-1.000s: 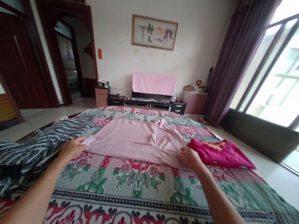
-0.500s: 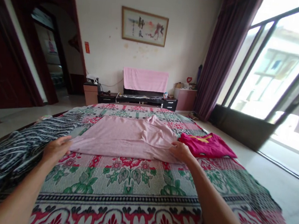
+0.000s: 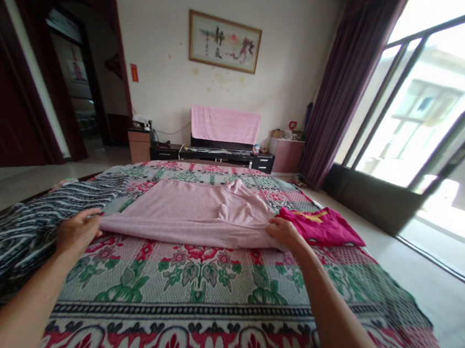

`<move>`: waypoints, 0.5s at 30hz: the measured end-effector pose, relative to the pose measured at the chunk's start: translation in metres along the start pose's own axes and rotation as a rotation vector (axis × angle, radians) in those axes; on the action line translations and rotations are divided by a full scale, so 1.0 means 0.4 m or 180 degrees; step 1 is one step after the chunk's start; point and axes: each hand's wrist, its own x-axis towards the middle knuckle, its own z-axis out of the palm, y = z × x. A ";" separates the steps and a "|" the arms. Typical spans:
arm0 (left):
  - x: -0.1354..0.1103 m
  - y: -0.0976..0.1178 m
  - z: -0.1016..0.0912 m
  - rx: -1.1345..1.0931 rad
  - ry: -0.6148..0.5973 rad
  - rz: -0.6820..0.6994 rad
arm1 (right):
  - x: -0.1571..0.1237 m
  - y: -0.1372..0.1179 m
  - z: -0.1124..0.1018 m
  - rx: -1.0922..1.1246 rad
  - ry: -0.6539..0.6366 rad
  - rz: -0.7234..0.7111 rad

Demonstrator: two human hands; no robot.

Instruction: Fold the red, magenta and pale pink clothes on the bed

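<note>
A pale pink shirt (image 3: 188, 202) lies spread across the patterned bed cover (image 3: 200, 281), with creases bunched toward its right part. Its near edge is drawn out in a long strip between my two hands. My left hand (image 3: 79, 230) is closed on the left end of that edge. At the right end, my right hand (image 3: 284, 233) pinches the fabric near the bunched part; its fingertips are partly hidden by the cloth. Just beyond my right hand lies a folded magenta garment (image 3: 324, 226) with a yellow print.
A black-and-white striped cloth (image 3: 46, 210) lies heaped along the left side of the bed. Past the far edge stands a low black cabinet (image 3: 262, 162) with a pink cloth (image 3: 225, 124) draped above it. A glass door (image 3: 421, 116) is at the right.
My left hand has moved left and slightly nearer, pulling the shirt's near edge straighter and into a folded strip. My right hand has stayed nearly in place, still gripping.
</note>
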 end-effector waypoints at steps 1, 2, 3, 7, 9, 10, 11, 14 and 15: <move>-0.003 0.006 -0.006 -0.0054 -0.0045 -0.0066 | -0.002 0.002 -0.004 0.0061 -0.0090 -0.0018; -0.007 0.012 -0.013 -0.0101 -0.0159 -0.0144 | -0.004 0.004 -0.008 0.0073 -0.0213 -0.0034; -0.010 0.018 -0.020 -0.0095 -0.0306 -0.0198 | -0.007 0.005 -0.011 0.0036 -0.0338 -0.0040; -0.018 0.036 -0.043 0.0340 -0.0731 -0.0175 | -0.017 0.001 -0.015 -0.0350 -0.0457 -0.0013; -0.014 0.036 -0.041 0.0420 -0.0780 -0.0172 | -0.018 -0.001 -0.011 -0.0539 -0.0442 -0.0096; -0.010 0.033 -0.037 0.0487 -0.0790 -0.0149 | -0.017 -0.001 -0.009 -0.0610 -0.0467 -0.0141; -0.005 0.027 -0.031 0.0579 -0.0788 -0.0087 | -0.015 0.000 -0.007 -0.0667 -0.0507 -0.0177; 0.009 0.004 -0.011 0.0875 -0.0631 0.0356 | -0.011 0.007 -0.002 -0.0742 -0.0603 -0.0255; 0.011 -0.002 -0.007 0.0892 -0.0559 0.0527 | -0.010 0.010 -0.003 -0.0793 -0.0606 -0.0282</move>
